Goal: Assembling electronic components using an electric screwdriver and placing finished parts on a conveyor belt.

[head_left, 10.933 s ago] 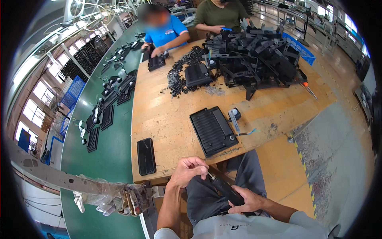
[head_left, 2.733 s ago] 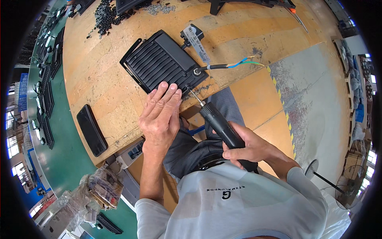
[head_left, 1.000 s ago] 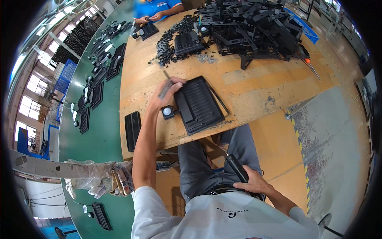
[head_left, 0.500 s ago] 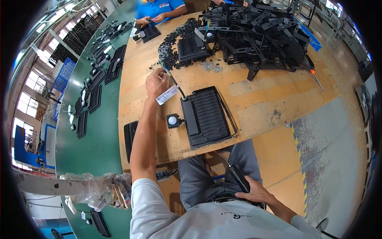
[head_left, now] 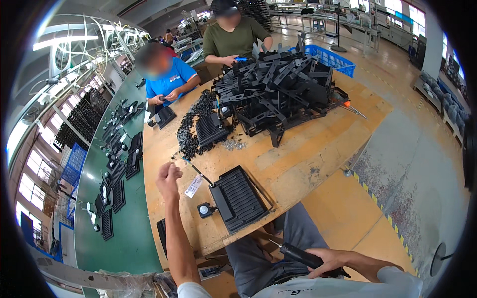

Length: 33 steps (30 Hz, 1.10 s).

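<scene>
On the wooden table in front of me lies a black finned floodlight (head_left: 240, 201), fins up. A small sensor (head_left: 203, 210) with a pale dome sticks out from its left side. From its far left corner rises a dark cable (head_left: 200, 174) with a white label (head_left: 193, 186). My left hand (head_left: 170, 180) hovers left of the label, its fingers curled together; whatever they hold is too small to make out. Low over my lap, my right hand (head_left: 325, 260) grips a black power screwdriver (head_left: 294, 253), its bit pointing left toward the table edge.
Black brackets (head_left: 278, 89) are heaped at the far right, beside an orange-handled screwdriver (head_left: 350, 107). Small black parts (head_left: 189, 126) surround another floodlight (head_left: 211, 129). Left runs a green bench (head_left: 134, 198) with several floodlights. Two people work across the table, one in a blue shirt (head_left: 169, 79).
My view has tilted up, bringing the two people further into sight. My left hand has shifted left and nearer, away from the cable. The power screwdriver has swung flatter in my right hand.
</scene>
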{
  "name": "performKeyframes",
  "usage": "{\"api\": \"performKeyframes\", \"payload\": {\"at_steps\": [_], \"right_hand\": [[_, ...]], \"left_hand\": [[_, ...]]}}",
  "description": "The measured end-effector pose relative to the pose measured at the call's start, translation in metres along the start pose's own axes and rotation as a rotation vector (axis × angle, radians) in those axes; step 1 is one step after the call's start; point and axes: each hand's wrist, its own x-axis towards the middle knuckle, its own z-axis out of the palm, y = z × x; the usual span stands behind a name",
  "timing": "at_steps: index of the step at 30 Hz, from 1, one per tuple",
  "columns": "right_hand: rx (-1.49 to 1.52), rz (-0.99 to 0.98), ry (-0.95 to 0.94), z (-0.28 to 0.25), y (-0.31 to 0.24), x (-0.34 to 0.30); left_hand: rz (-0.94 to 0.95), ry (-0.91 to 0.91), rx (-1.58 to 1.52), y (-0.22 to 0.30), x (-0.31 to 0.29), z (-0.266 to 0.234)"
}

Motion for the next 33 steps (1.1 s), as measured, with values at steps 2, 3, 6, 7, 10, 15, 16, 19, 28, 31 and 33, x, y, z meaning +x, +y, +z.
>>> {"api": "performKeyframes", "payload": {"at_steps": [2,3,6,7,10,15,16,19,28,31,33], "right_hand": [[0.581,-0.091,-0.212,0.003,-0.024,-0.014],[0.576,-0.09,-0.231,0.004,-0.041,-0.017],[0.754,-0.288,-0.254,0.005,-0.072,-0.015],[0.332,-0.36,-0.035,0.003,-0.073,-0.006],[-0.117,-0.455,0.259,0.015,-0.063,0.014],[0.035,-0.304,0.288,0.027,-0.078,0.019],[0.028,-0.262,0.269,0.029,-0.076,0.019],[-0.018,-0.287,0.271,0.028,-0.078,0.025],[-0.058,-0.265,0.245,0.027,-0.072,0.024],[-0.093,-0.344,0.254,0.025,-0.068,0.027],[0.175,-0.133,0.015,0.016,-0.066,0.027]], "left_hand": [[0.007,0.086,-0.246,0.04,-0.037,0.0],[0.012,0.1,-0.234,0.055,-0.059,-0.007],[-0.031,-0.101,-0.508,0.078,-0.122,0.002],[-0.068,-0.144,-0.539,0.083,-0.143,0.01],[-0.223,-0.244,-0.483,0.099,-0.191,0.038],[-0.379,-0.302,-0.7,0.083,-0.215,0.073],[-0.387,-0.325,-0.739,0.077,-0.221,0.073],[-0.388,-0.367,-0.775,0.066,-0.224,0.074],[-0.359,-0.431,-0.702,0.063,-0.234,0.075],[-0.361,-0.456,-0.618,0.065,-0.227,0.062],[-0.259,-0.642,-0.283,0.073,-0.211,0.05]]}}
